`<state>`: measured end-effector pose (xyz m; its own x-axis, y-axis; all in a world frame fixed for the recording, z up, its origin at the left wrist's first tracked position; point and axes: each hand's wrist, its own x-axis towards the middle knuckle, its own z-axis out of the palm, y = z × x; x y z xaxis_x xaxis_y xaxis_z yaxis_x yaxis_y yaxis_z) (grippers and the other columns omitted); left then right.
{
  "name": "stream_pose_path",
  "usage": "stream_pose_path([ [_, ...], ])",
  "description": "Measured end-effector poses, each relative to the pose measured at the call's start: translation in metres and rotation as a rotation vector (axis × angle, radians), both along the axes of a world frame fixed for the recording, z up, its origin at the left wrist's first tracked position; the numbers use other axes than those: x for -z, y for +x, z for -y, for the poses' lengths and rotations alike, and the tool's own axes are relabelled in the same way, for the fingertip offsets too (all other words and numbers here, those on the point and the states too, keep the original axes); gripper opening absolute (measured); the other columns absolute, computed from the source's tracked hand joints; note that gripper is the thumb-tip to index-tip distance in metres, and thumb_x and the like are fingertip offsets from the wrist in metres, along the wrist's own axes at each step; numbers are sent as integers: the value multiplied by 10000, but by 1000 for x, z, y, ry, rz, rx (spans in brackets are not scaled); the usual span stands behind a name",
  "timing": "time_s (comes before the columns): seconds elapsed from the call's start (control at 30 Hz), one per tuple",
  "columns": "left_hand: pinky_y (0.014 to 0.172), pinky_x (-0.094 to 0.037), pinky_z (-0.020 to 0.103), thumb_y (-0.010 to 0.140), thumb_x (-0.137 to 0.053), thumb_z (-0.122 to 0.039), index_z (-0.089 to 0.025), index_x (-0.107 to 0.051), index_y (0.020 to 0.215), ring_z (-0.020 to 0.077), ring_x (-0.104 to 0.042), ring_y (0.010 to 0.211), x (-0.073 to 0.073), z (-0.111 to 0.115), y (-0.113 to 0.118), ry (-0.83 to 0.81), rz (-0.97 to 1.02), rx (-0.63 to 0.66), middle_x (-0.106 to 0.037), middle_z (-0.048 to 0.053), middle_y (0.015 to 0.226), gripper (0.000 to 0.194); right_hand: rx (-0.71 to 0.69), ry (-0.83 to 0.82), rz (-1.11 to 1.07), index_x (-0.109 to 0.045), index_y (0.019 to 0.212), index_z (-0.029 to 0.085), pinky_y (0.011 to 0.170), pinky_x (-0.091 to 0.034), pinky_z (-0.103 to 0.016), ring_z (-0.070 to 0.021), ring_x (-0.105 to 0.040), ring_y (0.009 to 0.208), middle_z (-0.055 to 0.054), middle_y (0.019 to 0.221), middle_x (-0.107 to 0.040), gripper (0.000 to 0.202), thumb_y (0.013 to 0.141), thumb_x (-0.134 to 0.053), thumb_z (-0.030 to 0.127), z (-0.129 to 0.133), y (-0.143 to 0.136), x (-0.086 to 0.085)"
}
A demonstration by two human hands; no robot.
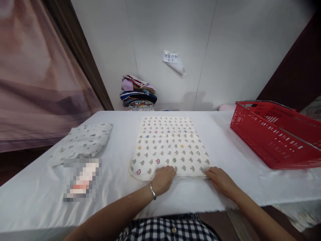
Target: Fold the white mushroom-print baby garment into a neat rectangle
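A cream cloth with small mushroom prints (168, 144) lies folded flat in the middle of the white-covered table (37, 194). My left hand (163, 179), with a bracelet at the wrist, rests on the cloth's near edge, fingers curled over it. Just to the right, my right hand (220, 180) touches the cloth's near right corner, fingers bent against the hem. Whether either hand pinches the fabric or only presses on it is not clear.
A folded grey-patterned cloth (82, 142) lies at the left. A red plastic basket (273, 134) stands at the right edge. A stack of folded clothes (137, 92) sits against the white wall behind. A blurred patch (82, 180) covers something near the left front.
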<state>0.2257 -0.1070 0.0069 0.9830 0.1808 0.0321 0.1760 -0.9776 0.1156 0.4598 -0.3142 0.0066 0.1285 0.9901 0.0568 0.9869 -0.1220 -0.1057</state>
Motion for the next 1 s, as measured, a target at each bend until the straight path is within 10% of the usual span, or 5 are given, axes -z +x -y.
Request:
stream_pose_path([
  [0.33,726,-405,309,829,-405,-47,-186,-572,963,179,-490,877,-45,-14,6,77,250,-15,-563,53,965,256,15,410,248,-636,1059,171,803,-403,-356,-221,-537,971,-117,1056,-625,370,836,-359,69,-17,32,-49],
  [0.6,718,-402,313,835,-436,-63,-171,-556,899,185,-486,871,2,1,-8,29,66,25,-571,45,954,174,-42,99,83,-630,987,178,794,-401,-326,-181,-572,905,-75,1007,-643,307,825,-397,62,0,8,5],
  [1.0,750,-373,329,844,-419,-72,-183,-561,980,187,-474,895,0,-2,-11,-5,124,18,-564,59,966,225,-41,61,96,-651,948,193,762,-422,-322,-183,-577,872,-68,975,-649,336,810,-372,67,2,11,-1],
])
